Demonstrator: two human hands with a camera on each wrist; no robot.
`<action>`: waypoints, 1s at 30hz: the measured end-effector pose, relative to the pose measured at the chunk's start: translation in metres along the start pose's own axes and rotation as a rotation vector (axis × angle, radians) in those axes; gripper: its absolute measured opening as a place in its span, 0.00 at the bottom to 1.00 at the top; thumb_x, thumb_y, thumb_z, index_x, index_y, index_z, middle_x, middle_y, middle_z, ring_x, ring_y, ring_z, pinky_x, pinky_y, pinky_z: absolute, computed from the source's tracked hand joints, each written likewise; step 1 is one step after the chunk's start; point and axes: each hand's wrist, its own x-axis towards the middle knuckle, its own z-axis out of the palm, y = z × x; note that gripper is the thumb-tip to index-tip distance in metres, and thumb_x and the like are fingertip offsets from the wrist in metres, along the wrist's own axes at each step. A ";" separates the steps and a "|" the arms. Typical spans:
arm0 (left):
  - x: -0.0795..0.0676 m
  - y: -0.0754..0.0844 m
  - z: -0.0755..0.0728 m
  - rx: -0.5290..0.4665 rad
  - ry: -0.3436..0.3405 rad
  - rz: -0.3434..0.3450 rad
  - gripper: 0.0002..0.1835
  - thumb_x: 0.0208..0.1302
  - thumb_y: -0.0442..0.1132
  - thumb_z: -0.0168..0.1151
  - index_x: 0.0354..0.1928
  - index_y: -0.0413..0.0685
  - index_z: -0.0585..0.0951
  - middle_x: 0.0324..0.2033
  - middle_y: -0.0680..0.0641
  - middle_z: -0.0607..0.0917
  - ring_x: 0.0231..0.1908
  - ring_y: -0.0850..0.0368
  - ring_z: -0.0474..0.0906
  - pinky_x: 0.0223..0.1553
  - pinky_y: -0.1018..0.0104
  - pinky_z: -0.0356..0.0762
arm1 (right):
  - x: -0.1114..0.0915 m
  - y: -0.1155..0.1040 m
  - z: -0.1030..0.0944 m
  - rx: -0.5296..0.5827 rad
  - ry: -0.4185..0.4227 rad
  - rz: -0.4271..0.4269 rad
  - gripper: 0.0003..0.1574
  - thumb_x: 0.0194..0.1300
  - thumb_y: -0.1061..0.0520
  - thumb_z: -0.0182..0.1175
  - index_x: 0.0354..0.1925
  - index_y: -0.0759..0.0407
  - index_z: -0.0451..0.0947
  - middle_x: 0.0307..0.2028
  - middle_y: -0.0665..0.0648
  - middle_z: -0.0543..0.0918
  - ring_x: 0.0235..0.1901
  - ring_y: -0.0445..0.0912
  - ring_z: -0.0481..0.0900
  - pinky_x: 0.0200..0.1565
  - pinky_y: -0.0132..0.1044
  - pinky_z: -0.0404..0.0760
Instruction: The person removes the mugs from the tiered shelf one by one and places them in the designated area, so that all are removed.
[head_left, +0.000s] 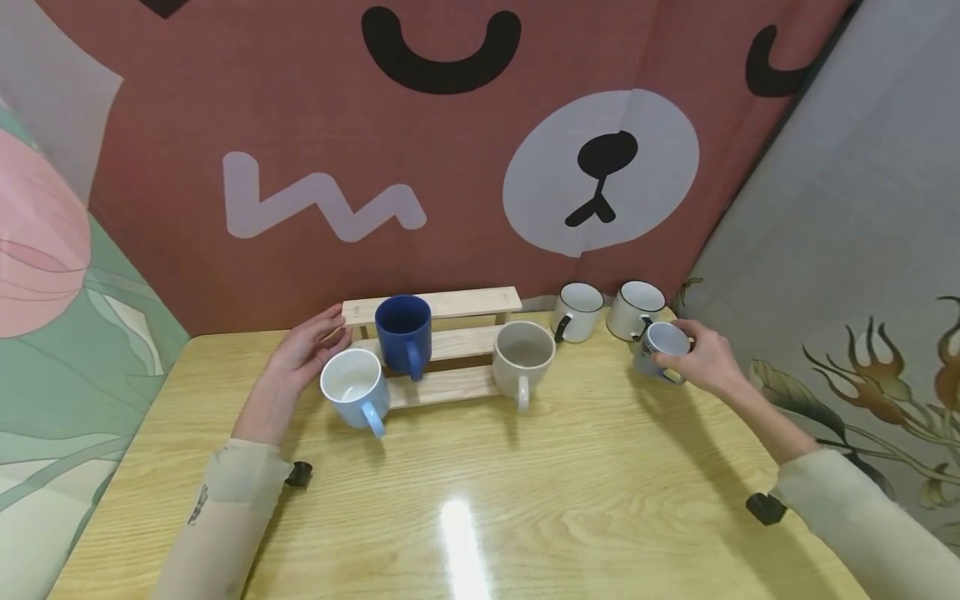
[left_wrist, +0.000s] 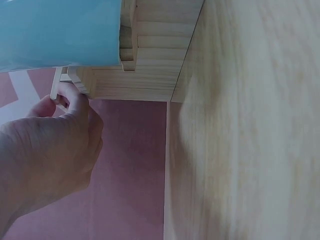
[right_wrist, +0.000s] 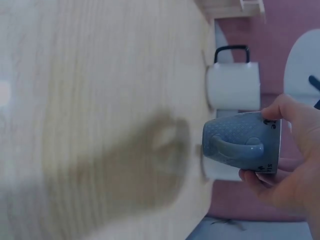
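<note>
Filling the background, a reddish-brown cloth (head_left: 450, 150) with a printed animal face hangs behind the wood-grain counter (head_left: 570, 492). On the counter stands a stepped wooden rack (head_left: 457, 343), the left hand (head_left: 303, 346) at its left end, thumb and fingers closed on the end of the top plank. Over to the right, the right hand (head_left: 707, 360) has its fingers bent round the rim of a grey-blue mug (head_left: 651, 356). The rack bears a beige mug (head_left: 521, 362) at its right end, a light blue mug (head_left: 355, 404) at its left end and a dark blue mug (head_left: 402, 337) between them. Two dark-rimmed white mugs (head_left: 583, 323) stand upright beside the rack, the grey-blue mug just in front of the farther one, dark lettering near its rim.
</note>
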 end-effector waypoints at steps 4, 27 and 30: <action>0.001 0.000 -0.001 0.003 0.006 -0.006 0.20 0.73 0.25 0.58 0.63 0.48 0.78 0.65 0.47 0.67 0.50 0.54 0.77 0.57 0.66 0.79 | -0.001 0.011 0.002 0.004 -0.025 0.052 0.47 0.62 0.49 0.72 0.68 0.73 0.65 0.50 0.75 0.78 0.41 0.62 0.80 0.30 0.42 0.80; 0.002 -0.001 0.002 -0.026 0.001 -0.002 0.22 0.72 0.24 0.58 0.65 0.45 0.77 0.63 0.46 0.70 0.50 0.53 0.78 0.57 0.65 0.79 | 0.003 0.029 0.012 0.017 -0.047 0.146 0.52 0.66 0.50 0.67 0.73 0.75 0.56 0.56 0.81 0.72 0.46 0.67 0.76 0.37 0.50 0.81; 0.002 0.000 0.000 -0.028 0.004 -0.008 0.20 0.73 0.24 0.58 0.63 0.45 0.78 0.62 0.46 0.71 0.49 0.53 0.78 0.57 0.65 0.79 | 0.005 0.030 0.015 0.001 -0.055 0.146 0.52 0.66 0.49 0.67 0.74 0.76 0.54 0.56 0.81 0.72 0.45 0.66 0.75 0.35 0.45 0.78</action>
